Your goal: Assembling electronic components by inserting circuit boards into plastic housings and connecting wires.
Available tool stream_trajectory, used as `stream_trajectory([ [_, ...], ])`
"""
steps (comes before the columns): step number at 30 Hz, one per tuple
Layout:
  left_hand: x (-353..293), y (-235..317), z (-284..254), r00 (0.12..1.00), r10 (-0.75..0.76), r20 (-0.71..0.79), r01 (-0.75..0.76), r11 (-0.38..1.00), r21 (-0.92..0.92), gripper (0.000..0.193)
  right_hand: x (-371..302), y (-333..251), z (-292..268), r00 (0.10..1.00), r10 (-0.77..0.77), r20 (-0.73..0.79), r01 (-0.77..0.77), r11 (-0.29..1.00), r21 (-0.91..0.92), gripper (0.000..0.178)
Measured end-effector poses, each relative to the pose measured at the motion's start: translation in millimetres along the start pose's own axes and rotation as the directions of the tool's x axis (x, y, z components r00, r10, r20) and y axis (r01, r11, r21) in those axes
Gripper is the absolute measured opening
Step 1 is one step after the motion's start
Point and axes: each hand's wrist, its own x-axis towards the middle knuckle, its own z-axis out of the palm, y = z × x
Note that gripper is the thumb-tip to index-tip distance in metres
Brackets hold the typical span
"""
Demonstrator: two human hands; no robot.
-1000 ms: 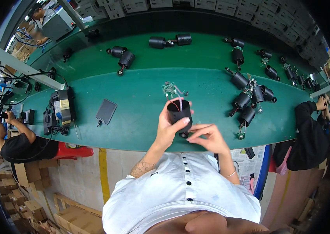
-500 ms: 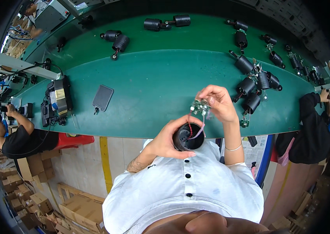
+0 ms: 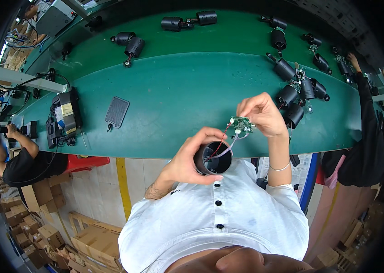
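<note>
A black cylindrical housing (image 3: 199, 160) is gripped in my left hand (image 3: 187, 161), its open mouth tilted up toward me near the table's front edge. My right hand (image 3: 264, 116) pinches a small green circuit board (image 3: 242, 124) above and to the right of that mouth. Red twisted wires (image 3: 222, 139) and pale wires (image 3: 233, 144) run from the board down into the housing. The inside of the housing is dark, so where the wires end is hidden.
Several black housings (image 3: 287, 96) with boards lie bunched on the green table (image 3: 169, 100) at right; more stand along the far strip. A dark flat panel (image 3: 117, 112) and black equipment (image 3: 67, 116) lie at left. Co-workers sit on both sides; one's arm (image 3: 364, 104) reaches in at right.
My right hand has moved a little right with the board, which has turned flatter and drawn the wires straighter. The housing shifted slightly left. The right co-worker's arm now reaches far across the table.
</note>
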Motion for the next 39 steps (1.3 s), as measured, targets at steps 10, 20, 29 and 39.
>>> stream_trajectory([
  [10, -3.0, -16.8, -9.1, 1.000, -0.001, -0.009, -0.003, 0.878, -0.479, 0.084, -6.1, -21.9, 18.2, 0.992, -0.119, -0.052, 0.111, 0.984, -0.136, 0.020],
  [20, 12.0, -43.7, 5.5, 0.919, 0.332, 0.213, 0.149, 0.208, -0.967, 0.085, 8.7, 20.7, 32.1, 0.899, -0.437, 0.018, 0.428, 0.887, 0.174, 0.026],
  [29, 7.6, -47.1, 2.4, 0.938, 0.294, 0.184, 0.137, 0.175, -0.975, 0.086, 16.6, 30.2, 54.1, 0.955, -0.289, 0.072, 0.182, 0.757, 0.627, 0.044],
  [39, 4.9, -28.4, -1.7, 0.988, 0.059, 0.140, 0.100, 0.446, -0.890, 0.083, 14.1, 33.2, 55.2, 0.980, -0.165, -0.116, 0.201, 0.808, 0.553, 0.039],
])
